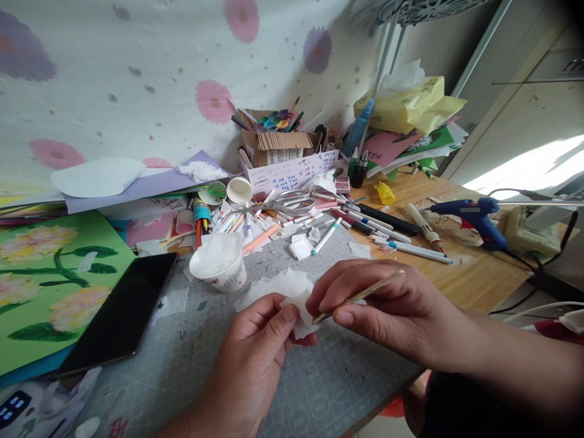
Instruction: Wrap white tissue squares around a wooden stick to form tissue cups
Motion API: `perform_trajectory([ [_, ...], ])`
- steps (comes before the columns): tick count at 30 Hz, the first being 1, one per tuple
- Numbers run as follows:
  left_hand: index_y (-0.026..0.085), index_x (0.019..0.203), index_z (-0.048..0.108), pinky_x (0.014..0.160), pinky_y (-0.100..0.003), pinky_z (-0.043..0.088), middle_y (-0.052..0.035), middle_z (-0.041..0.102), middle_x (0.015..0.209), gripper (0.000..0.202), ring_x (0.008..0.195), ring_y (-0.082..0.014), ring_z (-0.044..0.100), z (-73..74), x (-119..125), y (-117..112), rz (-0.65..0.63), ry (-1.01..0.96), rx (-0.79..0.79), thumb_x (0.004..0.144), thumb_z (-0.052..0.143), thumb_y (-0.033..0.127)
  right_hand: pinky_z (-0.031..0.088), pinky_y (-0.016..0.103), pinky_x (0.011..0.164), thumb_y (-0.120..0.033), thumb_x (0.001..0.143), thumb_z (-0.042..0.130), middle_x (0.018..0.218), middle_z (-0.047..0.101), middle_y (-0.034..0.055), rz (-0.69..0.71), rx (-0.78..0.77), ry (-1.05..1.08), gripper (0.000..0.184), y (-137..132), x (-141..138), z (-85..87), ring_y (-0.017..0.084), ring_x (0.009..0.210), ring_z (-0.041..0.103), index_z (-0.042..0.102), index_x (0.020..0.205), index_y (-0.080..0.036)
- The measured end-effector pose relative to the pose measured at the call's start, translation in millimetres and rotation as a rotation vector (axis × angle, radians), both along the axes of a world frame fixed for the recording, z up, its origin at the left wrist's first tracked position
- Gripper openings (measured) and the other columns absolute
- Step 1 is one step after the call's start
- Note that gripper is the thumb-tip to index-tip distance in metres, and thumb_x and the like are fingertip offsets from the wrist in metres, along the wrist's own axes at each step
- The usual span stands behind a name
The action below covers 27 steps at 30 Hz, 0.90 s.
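Between thumb and fingers, my left hand (pixel 260 344) pinches a small piece of thin white tissue paper (pixel 303 313). My right hand (pixel 381 304) is closed on a thin wooden stick (pixel 371 287), whose lower end touches the tissue. The stick slants down to the left. Just behind the hands, a pile of white tissue pieces (pixel 269 286) lies on the grey cutting mat (pixel 182 371). To the left of the pile stands a white paper cup (pixel 223 280) with white tissue in it. My right fingertips are close beside the left ones.
A black phone (pixel 123 310) rests beside a green sheet with painted flowers (pixel 59 286) at left. Many markers (pixel 326 237) and scissors (pixel 292 204) clutter the back. On the right are a blue glue gun (pixel 477 219) and a power strip (pixel 531 234). A cardboard box (pixel 278 143) stands behind.
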<state>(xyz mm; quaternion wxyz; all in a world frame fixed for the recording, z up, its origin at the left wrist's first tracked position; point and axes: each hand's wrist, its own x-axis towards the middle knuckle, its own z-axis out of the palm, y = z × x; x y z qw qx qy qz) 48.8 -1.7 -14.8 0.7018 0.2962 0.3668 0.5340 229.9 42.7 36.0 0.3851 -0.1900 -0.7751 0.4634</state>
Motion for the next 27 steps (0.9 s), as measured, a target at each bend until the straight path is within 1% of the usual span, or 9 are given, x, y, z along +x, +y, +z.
perform_trajectory([
  [6,0.024,0.077,0.073,0.066,-0.024,0.052,0.0009,0.065,0.075,0.012,0.074,-0.0138,0.056,-0.4,-0.1,1.3,0.006,-0.017,-0.005,0.084,0.063,0.021,0.055,0.029,0.077,-0.002,0.085,0.057,0.090,0.069,0.0138,0.007,-0.006,0.003,0.008,-1.4,0.6,0.6,0.018,0.087,0.067,0.065,0.086,-0.005],
  [11,0.023,0.076,0.072,0.067,-0.025,0.052,-0.0002,0.064,0.077,0.013,0.076,-0.0149,0.056,-0.7,-0.3,1.6,0.003,-0.001,-0.015,0.084,0.062,0.022,0.055,0.029,0.077,-0.004,0.085,0.058,0.090,0.069,0.0136,-0.005,0.005,0.000,0.008,-1.6,0.6,-0.4,0.019,0.089,0.067,0.065,0.088,-0.005],
  [15,0.024,0.077,0.073,0.068,-0.026,0.052,0.0001,0.061,0.074,0.011,0.074,-0.0149,0.054,-1.5,-0.2,1.7,0.009,0.007,-0.010,0.083,0.064,0.023,0.055,0.027,0.076,-0.005,0.085,0.059,0.090,0.069,0.0123,-0.020,0.004,0.002,0.009,-1.9,0.2,-1.2,0.018,0.088,0.068,0.066,0.090,-0.005],
  [20,0.024,0.077,0.073,0.067,-0.025,0.052,-0.0004,0.063,0.075,0.011,0.075,-0.0153,0.055,-1.2,-0.3,1.6,0.012,0.007,0.003,0.083,0.064,0.023,0.055,0.027,0.077,-0.003,0.084,0.059,0.090,0.068,0.0113,-0.012,-0.001,0.033,0.008,-2.0,-0.9,-0.9,0.018,0.090,0.068,0.066,0.088,-0.006],
  [27,0.024,0.077,0.072,0.068,-0.026,0.052,-0.0001,0.063,0.075,0.011,0.074,-0.0150,0.055,0.8,-0.4,1.7,0.020,0.005,-0.005,0.084,0.064,0.022,0.055,0.026,0.078,-0.005,0.085,0.059,0.089,0.069,0.0109,-0.022,0.004,0.016,0.009,-1.4,-1.3,-0.9,0.017,0.089,0.068,0.066,0.091,-0.006],
])
